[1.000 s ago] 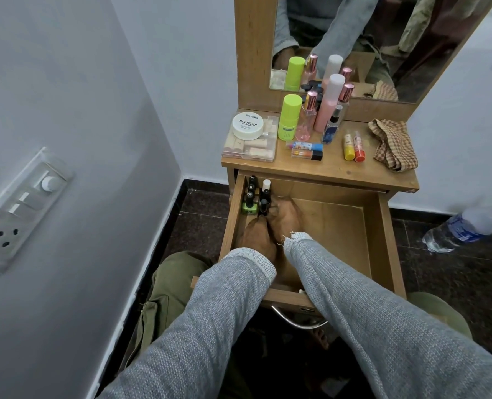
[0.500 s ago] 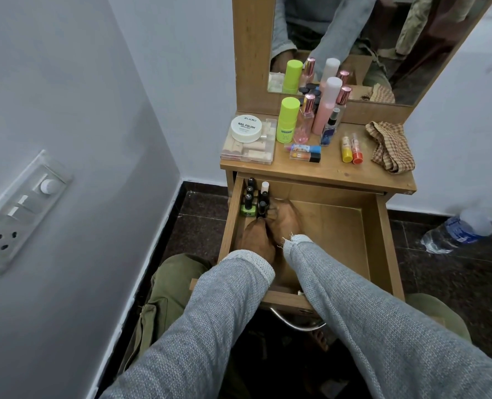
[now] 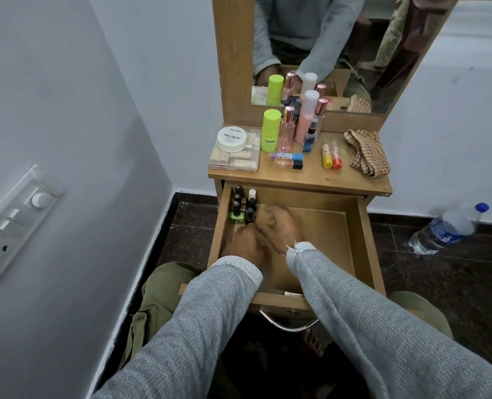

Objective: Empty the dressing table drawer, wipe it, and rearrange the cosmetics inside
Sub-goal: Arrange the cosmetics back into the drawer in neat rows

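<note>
The wooden drawer (image 3: 362, 240) stands pulled out below the tabletop. Several small nail polish bottles (image 3: 243, 207) stand upright in its far left corner. My left hand (image 3: 243, 244) and my right hand (image 3: 279, 226) are both inside the drawer, close together just in front of those bottles. Their fingers point down and are hidden, so what they hold cannot be told. On the tabletop (image 3: 311, 180) are a clear box with a white nail polish jar (image 3: 231, 138), a lime green bottle (image 3: 270, 131), pink bottles (image 3: 303, 119), small tubes (image 3: 288, 159) and a checked cloth (image 3: 367, 152).
A mirror (image 3: 339, 47) rises behind the cosmetics. A plastic water bottle (image 3: 446, 228) lies on the dark floor at the right. A switch panel (image 3: 14, 223) is on the left wall, close to the drawer. My knees in green trousers are under the drawer front.
Both hands stay at the same spot beside the nail polish bottles, with only slight shifts of the fingers. Nothing else has moved.
</note>
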Demonstrator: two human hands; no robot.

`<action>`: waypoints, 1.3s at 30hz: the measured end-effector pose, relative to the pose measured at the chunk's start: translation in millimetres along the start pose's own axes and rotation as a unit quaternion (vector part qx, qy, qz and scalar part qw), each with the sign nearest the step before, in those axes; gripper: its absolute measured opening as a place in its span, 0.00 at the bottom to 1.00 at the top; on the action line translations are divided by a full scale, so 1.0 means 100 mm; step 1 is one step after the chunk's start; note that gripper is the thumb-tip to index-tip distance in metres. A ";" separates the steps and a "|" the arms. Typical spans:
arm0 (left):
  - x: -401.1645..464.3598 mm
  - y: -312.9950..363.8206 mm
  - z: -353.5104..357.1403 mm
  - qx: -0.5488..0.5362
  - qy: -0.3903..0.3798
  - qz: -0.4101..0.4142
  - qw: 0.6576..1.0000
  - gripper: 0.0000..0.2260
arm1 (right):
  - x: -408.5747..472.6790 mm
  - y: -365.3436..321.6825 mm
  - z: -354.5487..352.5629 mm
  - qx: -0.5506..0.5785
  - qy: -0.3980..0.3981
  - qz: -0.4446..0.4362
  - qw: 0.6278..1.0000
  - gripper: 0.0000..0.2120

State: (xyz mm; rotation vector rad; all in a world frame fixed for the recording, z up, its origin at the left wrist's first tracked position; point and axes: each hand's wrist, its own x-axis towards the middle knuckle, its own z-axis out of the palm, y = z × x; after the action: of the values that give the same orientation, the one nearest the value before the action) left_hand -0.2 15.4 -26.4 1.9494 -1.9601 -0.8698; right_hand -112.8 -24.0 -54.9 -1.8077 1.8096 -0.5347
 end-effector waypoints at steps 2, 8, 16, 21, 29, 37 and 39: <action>-0.03 0.02 -0.02 0.013 0.014 0.005 1.000 0.10 | -0.12 0.01 -0.19 0.048 0.031 0.001 0.998 0.12; -0.08 0.13 -0.09 0.020 0.030 0.030 0.999 0.10 | -0.23 0.04 -0.80 0.039 0.115 -0.053 0.991 0.02; -0.03 0.29 -0.22 -0.006 0.069 0.084 0.994 0.08 | 0.21 -0.05 -1.51 0.011 0.244 -0.089 0.966 0.04; -0.03 0.31 -0.20 -0.018 0.079 0.091 0.993 0.09 | 0.56 -0.14 -1.77 -0.016 0.263 -0.086 0.961 0.07; -0.04 0.24 -0.17 -0.026 0.070 0.078 0.994 0.09 | 0.78 -0.20 -1.87 -0.098 0.209 -0.074 0.970 0.09; -0.10 0.17 -0.07 -0.037 0.047 0.071 0.996 0.08 | 0.77 -0.19 -1.84 -0.068 0.222 -0.085 0.969 0.05; -0.10 0.17 -0.07 -0.041 0.050 0.074 0.995 0.08 | 0.75 -0.18 -1.85 -0.036 0.234 -0.081 0.968 0.06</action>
State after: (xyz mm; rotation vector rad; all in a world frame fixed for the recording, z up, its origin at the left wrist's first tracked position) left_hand -9.3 22.6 -8.9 1.7436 -1.9502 -0.7857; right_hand -210.1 -115.4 95.1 -2.0144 2.0065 -1.0446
